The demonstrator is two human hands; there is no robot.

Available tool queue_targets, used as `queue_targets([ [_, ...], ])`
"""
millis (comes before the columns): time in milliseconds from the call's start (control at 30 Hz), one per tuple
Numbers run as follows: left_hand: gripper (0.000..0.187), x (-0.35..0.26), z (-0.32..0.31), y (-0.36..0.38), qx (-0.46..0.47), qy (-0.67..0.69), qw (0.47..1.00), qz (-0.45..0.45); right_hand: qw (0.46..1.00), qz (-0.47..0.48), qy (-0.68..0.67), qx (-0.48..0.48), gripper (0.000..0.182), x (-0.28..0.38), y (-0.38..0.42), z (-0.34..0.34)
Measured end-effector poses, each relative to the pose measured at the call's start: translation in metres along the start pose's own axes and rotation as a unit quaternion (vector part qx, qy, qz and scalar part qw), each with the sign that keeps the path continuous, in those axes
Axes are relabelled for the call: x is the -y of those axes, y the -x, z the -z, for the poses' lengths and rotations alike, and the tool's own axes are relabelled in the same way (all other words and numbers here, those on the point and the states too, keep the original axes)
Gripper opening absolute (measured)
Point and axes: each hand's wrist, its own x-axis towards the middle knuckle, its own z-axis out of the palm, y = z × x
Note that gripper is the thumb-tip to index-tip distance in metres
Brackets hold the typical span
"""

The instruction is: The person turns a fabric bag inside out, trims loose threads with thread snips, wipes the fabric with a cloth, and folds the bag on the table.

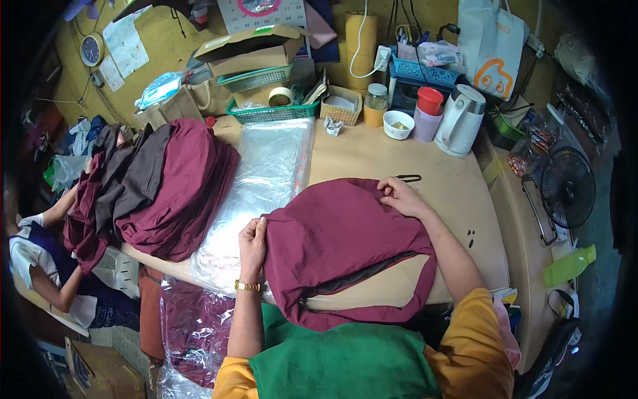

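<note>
From the head view, I see the maroon garment lying on the tabletop, beside clear plastic bags; the left hand grips its left edge, the right hand pinches its top.

2 mustard-yellow sleeves, green front cloth, 1 gold-coloured wristband

"Which parts does the edge cut off?"

"The calendar at top; the green cloth and left sleeve at bottom. A second person is partly lost in the dark left border."

"Which details are too small?"

"Reading of the clock, writing on the wall papers, contents of the bowl."

"And hidden?"

"Most of the inside of the garment, beyond its slit."
</note>
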Motion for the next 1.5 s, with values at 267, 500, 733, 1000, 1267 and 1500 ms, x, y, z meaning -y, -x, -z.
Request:
queue_targets([
  [267,0.030,0.009,-0.001,0.000,0.004,-0.051,0.998,-0.024,0.975,0.115,0.191,-0.019,0.019,0.028,-0.012,-0.002],
  [500,0.038,-0.011,0.012,0.000,-0.025,0.002,1.000,0.007,0.972,0.075,0.187,-0.121,0.010,-0.012,-0.077,0.023],
  [733,0.083,-0.103,0.014,0.071,0.018,-0.399,0.916,0.040,0.985,-0.002,-0.151,0.077,0.013,0.146,0.036,0.045],
  [1000,0.106,-0.094,0.001,0.116,0.138,-0.328,0.932,-0.067,0.989,0.106,0.099,-0.016,0.034,0.135,0.070,-0.026],
  [1267,0.091,-0.088,-0.011,0.109,0.113,-0.327,0.928,-0.140,0.986,0.116,-0.067,0.098,0.009,0.169,0.104,-0.056],
  [1500,0.086,-0.094,-0.029,0.126,0.176,-0.243,0.953,-0.040,0.928,0.013,-0.363,0.086,0.023,0.169,0.133,-0.156],
])
